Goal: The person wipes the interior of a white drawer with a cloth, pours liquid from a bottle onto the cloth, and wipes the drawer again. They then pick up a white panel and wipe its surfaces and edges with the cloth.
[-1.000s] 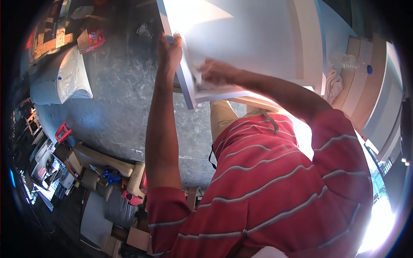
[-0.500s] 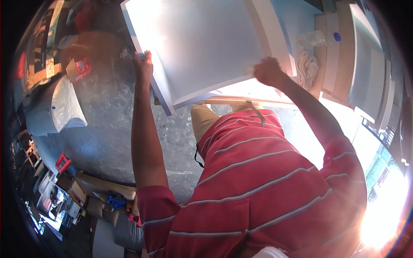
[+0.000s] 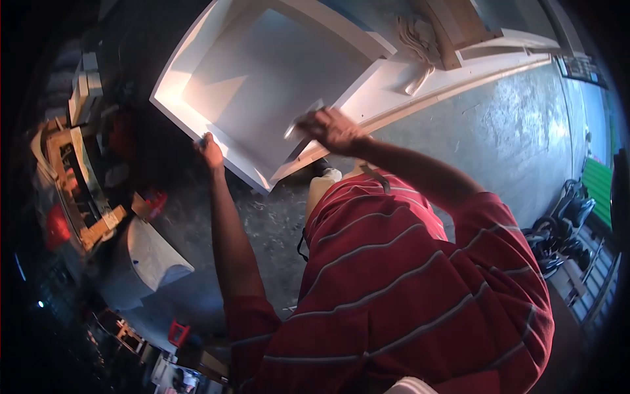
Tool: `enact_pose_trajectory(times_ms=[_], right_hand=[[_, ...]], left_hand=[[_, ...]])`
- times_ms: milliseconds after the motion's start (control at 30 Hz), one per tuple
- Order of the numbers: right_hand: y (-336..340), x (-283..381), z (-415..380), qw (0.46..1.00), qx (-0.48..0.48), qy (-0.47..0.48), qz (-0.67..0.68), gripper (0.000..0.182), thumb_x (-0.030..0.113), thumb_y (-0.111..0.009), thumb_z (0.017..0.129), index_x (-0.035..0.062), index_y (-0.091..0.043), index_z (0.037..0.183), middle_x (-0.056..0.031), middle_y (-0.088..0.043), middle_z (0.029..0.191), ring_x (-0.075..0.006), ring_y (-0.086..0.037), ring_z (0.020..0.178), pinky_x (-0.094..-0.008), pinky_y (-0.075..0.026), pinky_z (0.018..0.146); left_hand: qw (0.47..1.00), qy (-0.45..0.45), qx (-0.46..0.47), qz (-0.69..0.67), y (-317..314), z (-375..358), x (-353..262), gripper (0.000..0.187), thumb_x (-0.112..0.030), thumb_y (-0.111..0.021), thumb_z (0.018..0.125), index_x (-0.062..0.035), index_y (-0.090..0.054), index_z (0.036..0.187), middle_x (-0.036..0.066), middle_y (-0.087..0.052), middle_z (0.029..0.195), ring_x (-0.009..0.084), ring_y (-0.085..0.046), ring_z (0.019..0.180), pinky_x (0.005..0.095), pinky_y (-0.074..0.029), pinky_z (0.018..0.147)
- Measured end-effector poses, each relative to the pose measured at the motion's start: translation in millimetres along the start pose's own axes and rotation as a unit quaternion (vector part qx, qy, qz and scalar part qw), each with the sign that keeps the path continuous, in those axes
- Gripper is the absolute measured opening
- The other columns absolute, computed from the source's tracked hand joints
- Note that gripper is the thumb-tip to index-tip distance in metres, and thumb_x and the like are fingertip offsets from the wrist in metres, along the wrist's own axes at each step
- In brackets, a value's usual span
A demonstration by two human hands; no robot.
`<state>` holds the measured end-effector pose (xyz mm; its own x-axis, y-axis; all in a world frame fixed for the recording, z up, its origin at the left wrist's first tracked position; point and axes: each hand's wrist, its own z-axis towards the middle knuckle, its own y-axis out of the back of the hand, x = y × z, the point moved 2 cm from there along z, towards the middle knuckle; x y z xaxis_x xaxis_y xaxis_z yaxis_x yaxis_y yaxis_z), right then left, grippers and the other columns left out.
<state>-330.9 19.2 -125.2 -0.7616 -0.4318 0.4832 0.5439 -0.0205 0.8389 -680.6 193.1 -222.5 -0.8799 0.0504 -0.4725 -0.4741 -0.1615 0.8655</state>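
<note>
A white box-like frame (image 3: 246, 92) with raised edges lies tilted at the upper middle, over a long white board (image 3: 394, 92). My left hand (image 3: 210, 151) grips the frame's near left edge, thumb on top. My right hand (image 3: 335, 130) is above the frame's right near side, its fingers closed round a blurred, shiny object (image 3: 295, 128) that I cannot make out. A crumpled pale cloth (image 3: 418, 41) rests on the board to the right of the frame.
On the floor at the left are a wooden frame (image 3: 79, 190), a red and tan carton (image 3: 149, 205) and a wrapped pale block (image 3: 154, 256). A red stool (image 3: 178, 333) stands lower left. Motorcycles (image 3: 558, 230) are at the far right.
My view has turned to the right. My right hand has moved from the frame's right side inward over its near edge, and the shiny object now shows in it. My left hand still holds the edge.
</note>
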Motion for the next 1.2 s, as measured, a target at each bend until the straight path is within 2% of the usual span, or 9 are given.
enact_pose_trajectory(times_ms=[100, 233, 367, 600, 767, 867, 967, 1000, 1200], right_hand=[[44.4, -70.0, -18.7, 0.973, -0.165, -0.107, -0.123, 0.033, 0.015, -0.057, 0.083, 0.0190, -0.060, 0.115, -0.0083, -0.055, 0.108, -0.0294, -0.052, 0.095, -0.0404, -0.045, 0.078], [39.1, -77.3, -13.4, 0.943, -0.198, -0.191, -0.189, 0.035, 0.012, -0.056, 0.081, 0.0140, -0.058, 0.116, -0.0140, -0.053, 0.108, -0.0337, -0.051, 0.092, -0.0426, -0.047, 0.076], [-24.2, 34.3, -1.7, 0.977, -0.160, -0.136, -0.022, 0.033, 0.014, -0.050, 0.087, 0.0112, -0.055, 0.119, -0.0134, -0.052, 0.108, -0.0316, -0.053, 0.099, -0.0413, -0.047, 0.081], [-37.7, 87.0, 1.2, 0.996, -0.084, -0.007, -0.015, 0.035, 0.022, -0.048, 0.090, 0.0132, -0.055, 0.123, -0.0097, -0.052, 0.111, -0.0256, -0.049, 0.104, -0.0374, -0.044, 0.086], [22.4, -32.7, -8.3, 0.950, -0.256, -0.127, -0.125, 0.026, 0.016, -0.061, 0.077, 0.0167, -0.066, 0.102, -0.0062, -0.058, 0.103, -0.0258, -0.055, 0.088, -0.0379, -0.049, 0.071], [43.4, -54.1, -2.4, 0.920, -0.231, -0.261, -0.180, 0.016, 0.020, -0.054, 0.079, 0.0133, -0.067, 0.087, -0.0064, -0.059, 0.099, -0.0263, -0.051, 0.098, -0.0399, -0.046, 0.077], [3.2, -13.6, 14.3, 0.959, -0.151, -0.202, -0.128, 0.010, 0.016, -0.052, 0.076, 0.0113, -0.060, 0.071, -0.0071, -0.059, 0.089, -0.0255, -0.048, 0.088, -0.0392, -0.042, 0.076], [-20.3, 9.2, 20.2, 0.970, -0.034, -0.134, -0.199, 0.010, 0.017, -0.053, 0.077, 0.0120, -0.061, 0.073, -0.0056, -0.059, 0.087, -0.0248, -0.047, 0.085, -0.0389, -0.041, 0.075], [-48.9, 65.0, 16.7, 0.992, -0.126, -0.024, -0.018, 0.021, 0.029, -0.058, 0.083, 0.0168, -0.065, 0.099, -0.0011, -0.063, 0.100, -0.0206, -0.051, 0.098, -0.0354, -0.042, 0.083]], left_hand=[[0.969, 0.162, -0.061, -0.176, 8.5, 4.7, -27.1, 0.031, -0.020, -0.047, 0.091, 0.0081, -0.059, 0.094, 0.032, -0.060, 0.094, 0.0449, -0.056, 0.091, 0.0441, -0.046, 0.085], [0.992, 0.070, 0.020, -0.103, 19.8, 8.7, -40.9, 0.039, -0.028, -0.051, 0.088, 0.0088, -0.057, 0.097, 0.033, -0.059, 0.097, 0.0428, -0.054, 0.097, 0.0431, -0.045, 0.087], [0.848, 0.286, 0.192, -0.402, 52.2, -6.4, -83.3, 0.087, -0.032, -0.063, 0.082, -0.0009, -0.012, 0.145, 0.019, -0.023, 0.148, 0.0268, -0.029, 0.134, 0.0397, -0.024, 0.109], [0.880, 0.204, 0.145, -0.403, 71.3, -42.8, -109.9, 0.090, -0.019, -0.063, 0.077, -0.0028, -0.007, 0.146, 0.019, -0.021, 0.148, 0.0282, -0.029, 0.134, 0.0392, -0.026, 0.108], [0.957, 0.139, 0.083, -0.242, 51.4, -46.9, -100.2, 0.077, -0.015, -0.048, 0.081, 0.0054, -0.008, 0.144, 0.027, -0.019, 0.147, 0.0337, -0.031, 0.132, 0.0355, -0.027, 0.108], [0.960, 0.131, 0.066, -0.240, 36.3, -40.3, -84.4, 0.075, -0.015, -0.048, 0.082, 0.0067, -0.009, 0.143, 0.031, -0.022, 0.144, 0.0374, -0.032, 0.131, 0.0370, -0.027, 0.108], [0.957, 0.127, 0.032, -0.260, 31.0, -39.9, -79.2, 0.075, -0.015, -0.049, 0.081, 0.0089, -0.012, 0.142, 0.032, -0.023, 0.143, 0.0390, -0.033, 0.130, 0.0372, -0.027, 0.108], [0.968, 0.097, 0.012, -0.233, 30.2, -40.2, -79.4, 0.074, -0.014, -0.049, 0.081, 0.0107, -0.013, 0.141, 0.033, -0.024, 0.142, 0.0395, -0.032, 0.130, 0.0372, -0.027, 0.108], [0.971, 0.045, 0.002, -0.233, 48.1, -48.8, -95.7, 0.065, -0.010, -0.047, 0.083, 0.0162, -0.019, 0.136, 0.036, -0.025, 0.140, 0.0416, -0.031, 0.130, 0.0386, -0.027, 0.108]])
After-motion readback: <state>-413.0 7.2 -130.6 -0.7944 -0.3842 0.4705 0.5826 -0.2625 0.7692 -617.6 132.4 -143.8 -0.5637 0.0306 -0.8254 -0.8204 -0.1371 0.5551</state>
